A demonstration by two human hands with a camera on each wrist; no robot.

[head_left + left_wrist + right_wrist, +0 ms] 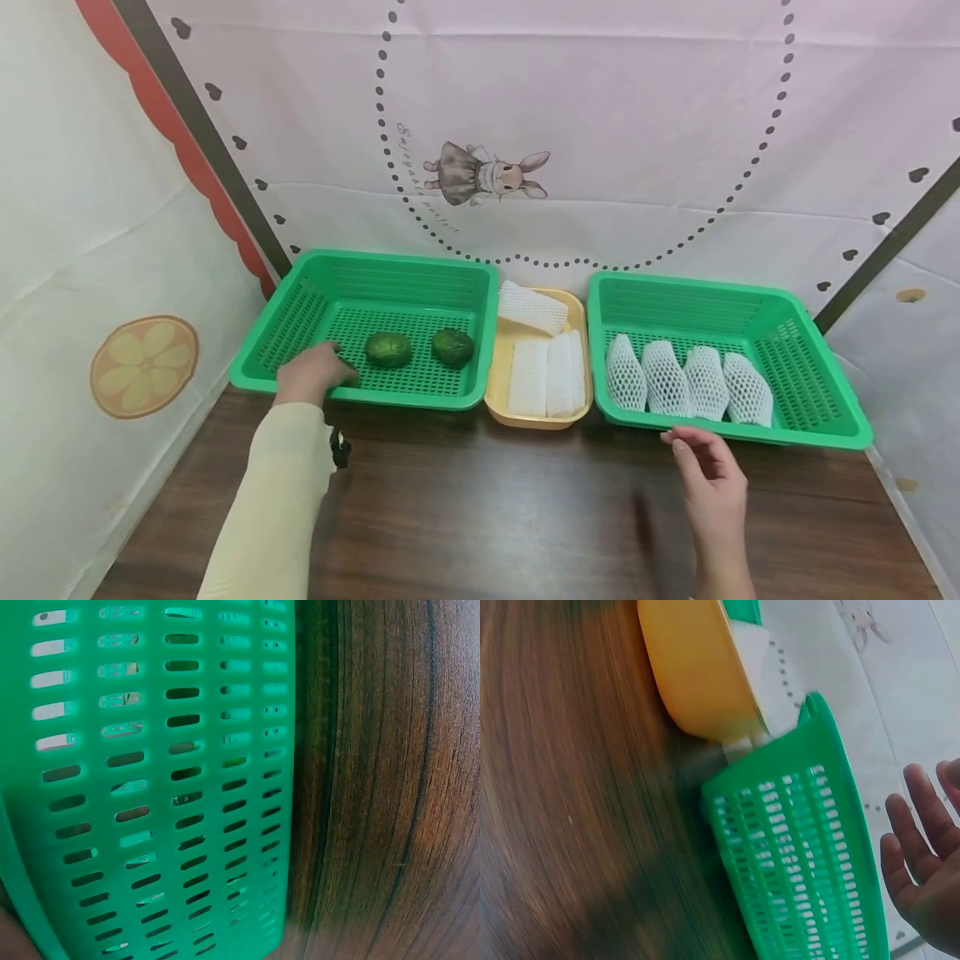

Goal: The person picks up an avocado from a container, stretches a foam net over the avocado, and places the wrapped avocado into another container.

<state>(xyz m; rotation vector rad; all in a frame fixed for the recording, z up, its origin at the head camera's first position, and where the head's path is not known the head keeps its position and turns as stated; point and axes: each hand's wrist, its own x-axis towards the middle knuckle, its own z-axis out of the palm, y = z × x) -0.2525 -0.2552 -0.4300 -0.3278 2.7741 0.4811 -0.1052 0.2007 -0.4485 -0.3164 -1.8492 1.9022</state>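
Observation:
My left hand [311,372] reaches over the front rim into the left green basket [420,401]. A dark sliver shows by its fingertips; what it is, and whether the hand grips it, is hidden. To the right of that hand, two dark green avocados [387,349] lie on the basket floor. My right hand [712,479], fingers loosely bent and apart, hovers by the front rim of the right green basket [817,433]. Nothing shows in it in the right wrist view. Inside that basket, several pieces in white foam net sleeves [665,379] lie side by side.
Between the baskets stands a yellow tray [536,423] with several white foam net sleeves [529,379], one resting over its back edge. Brown wooden table [480,517] extends in front. A printed cloth [637,125] hangs close behind the baskets and along both sides.

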